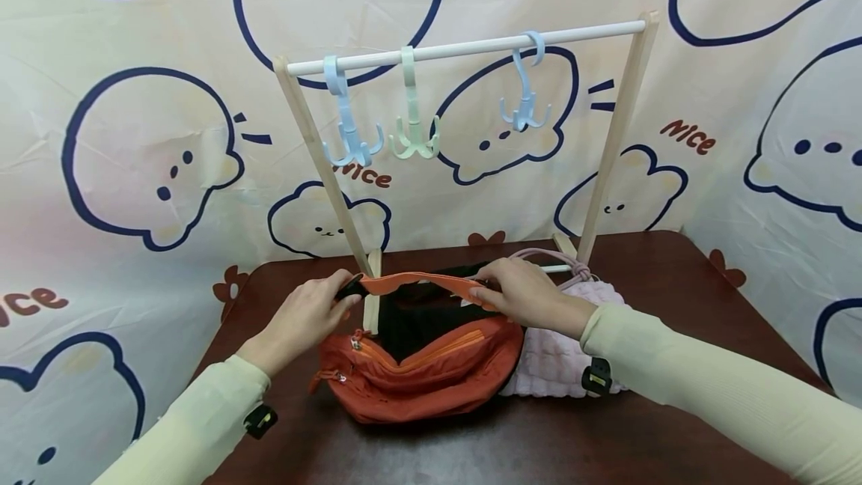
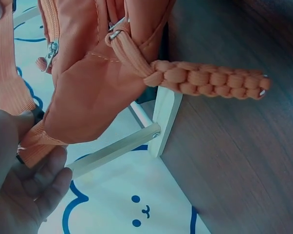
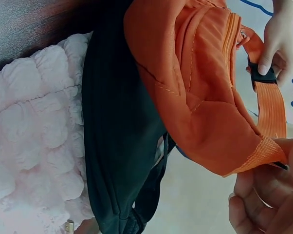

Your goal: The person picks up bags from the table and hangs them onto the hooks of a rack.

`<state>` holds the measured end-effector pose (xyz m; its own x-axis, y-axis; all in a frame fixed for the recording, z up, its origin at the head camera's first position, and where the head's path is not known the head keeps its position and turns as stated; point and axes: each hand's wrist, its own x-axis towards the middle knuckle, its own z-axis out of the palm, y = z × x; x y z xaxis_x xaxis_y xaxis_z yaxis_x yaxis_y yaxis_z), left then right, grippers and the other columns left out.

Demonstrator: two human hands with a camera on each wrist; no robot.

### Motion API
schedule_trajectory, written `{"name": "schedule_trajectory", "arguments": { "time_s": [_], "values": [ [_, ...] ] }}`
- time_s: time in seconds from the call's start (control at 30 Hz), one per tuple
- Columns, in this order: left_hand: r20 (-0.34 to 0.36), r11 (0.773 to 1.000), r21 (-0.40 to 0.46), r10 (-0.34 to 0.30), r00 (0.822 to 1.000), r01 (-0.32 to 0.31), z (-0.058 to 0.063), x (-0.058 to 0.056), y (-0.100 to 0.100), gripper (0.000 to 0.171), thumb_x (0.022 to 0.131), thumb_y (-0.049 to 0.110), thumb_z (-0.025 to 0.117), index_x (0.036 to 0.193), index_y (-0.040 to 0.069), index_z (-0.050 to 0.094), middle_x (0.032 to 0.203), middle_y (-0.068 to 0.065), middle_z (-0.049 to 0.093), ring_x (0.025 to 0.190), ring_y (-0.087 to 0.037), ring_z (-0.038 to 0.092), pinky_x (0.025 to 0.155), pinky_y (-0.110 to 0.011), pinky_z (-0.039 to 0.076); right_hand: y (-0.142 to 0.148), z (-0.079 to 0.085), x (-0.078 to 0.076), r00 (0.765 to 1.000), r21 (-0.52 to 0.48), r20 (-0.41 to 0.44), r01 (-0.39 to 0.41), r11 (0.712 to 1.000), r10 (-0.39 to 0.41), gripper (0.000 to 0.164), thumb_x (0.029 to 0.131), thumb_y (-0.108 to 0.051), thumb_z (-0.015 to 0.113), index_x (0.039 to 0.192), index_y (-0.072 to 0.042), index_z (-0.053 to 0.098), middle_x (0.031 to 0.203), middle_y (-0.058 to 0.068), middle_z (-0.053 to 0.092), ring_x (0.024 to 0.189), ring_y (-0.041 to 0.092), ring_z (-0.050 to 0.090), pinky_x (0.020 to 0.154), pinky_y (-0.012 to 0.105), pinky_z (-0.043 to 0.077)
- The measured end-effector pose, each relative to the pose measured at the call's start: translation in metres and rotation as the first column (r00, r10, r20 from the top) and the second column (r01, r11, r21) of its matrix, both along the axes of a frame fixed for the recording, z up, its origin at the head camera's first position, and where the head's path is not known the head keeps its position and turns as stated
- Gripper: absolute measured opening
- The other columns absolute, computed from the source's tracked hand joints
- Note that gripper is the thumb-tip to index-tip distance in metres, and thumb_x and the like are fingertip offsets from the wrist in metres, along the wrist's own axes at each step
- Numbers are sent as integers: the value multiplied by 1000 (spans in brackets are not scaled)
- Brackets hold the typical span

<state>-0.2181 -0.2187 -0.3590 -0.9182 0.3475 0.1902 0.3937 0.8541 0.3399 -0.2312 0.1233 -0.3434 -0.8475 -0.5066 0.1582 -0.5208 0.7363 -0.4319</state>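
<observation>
Orange fabric waist bag [image 1: 431, 388], left hand [image 1: 303, 320] gripping its black plastic buckle [image 1: 351, 288], right hand [image 1: 521, 290] pinching its orange webbing strap [image 1: 407, 280], could tip left if pulled unevenly.

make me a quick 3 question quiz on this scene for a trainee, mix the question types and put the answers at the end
1. How many hooks hang from the white rod?
2. True or false: the left hand and the right hand both grip the white rod.
3. Fill in: in the head view, the pink puffy bag lies to the ____ of the orange waist bag.

Key
1. Three.
2. False; both hold the orange strap.
3. Right.
</observation>
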Motion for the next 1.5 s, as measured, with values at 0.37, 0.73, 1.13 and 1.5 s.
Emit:
{"name": "schedule_trajectory", "arguments": {
  "time_s": [0.37, 0.73, 1.13, 1.5],
  "values": [
    [-30, 1000, 10, 6, 1000, -6, 4, 4, -1, 17, 100, 21, 64, 112, 9, 61, 72, 5, 64, 58, -7, 52, 53, -26, 41, -3, 5, 1, 1000, -33, -11, 1, 999, -2, 18, 99, -31, 66, 92, -17, 74, 61, -7, 58, 48, 8, 48, 45, 25, 36],
    [-52, 1000, 4, 13, 999, -13, 9, 6, -3, 17, 102, 23, 61, 111, 9, 60, 71, 5, 63, 57, -7, 51, 55, -26, 41, -6, 11, 4, 1000, -25, -28, 12, 1000, -12, 21, 100, -31, 65, 83, -18, 70, 59, -6, 55, 48, 8, 47, 45, 26, 36],
    [-89, 1000, -8, 9, 996, -10, 15, 5, -4, 18, 102, 24, 61, 111, 9, 60, 73, 2, 68, 59, -7, 53, 57, -28, 41, -7, 16, 5, 996, -23, -83, 9, 1000, -11, 26, 100, -33, 65, 78, -20, 67, 56, -6, 51, 47, 8, 47, 45, 26, 34],
    [-102, 1000, 0, 14, 995, -14, 17, 7, -3, 16, 102, 24, 61, 109, 10, 60, 71, 5, 67, 59, -7, 52, 56, -28, 40, -10, 21, 6, 996, -39, -86, 4, 999, -7, 25, 100, -31, 64, 80, -18, 69, 55, -5, 51, 47, 8, 44, 45, 25, 31]
  ]
}}
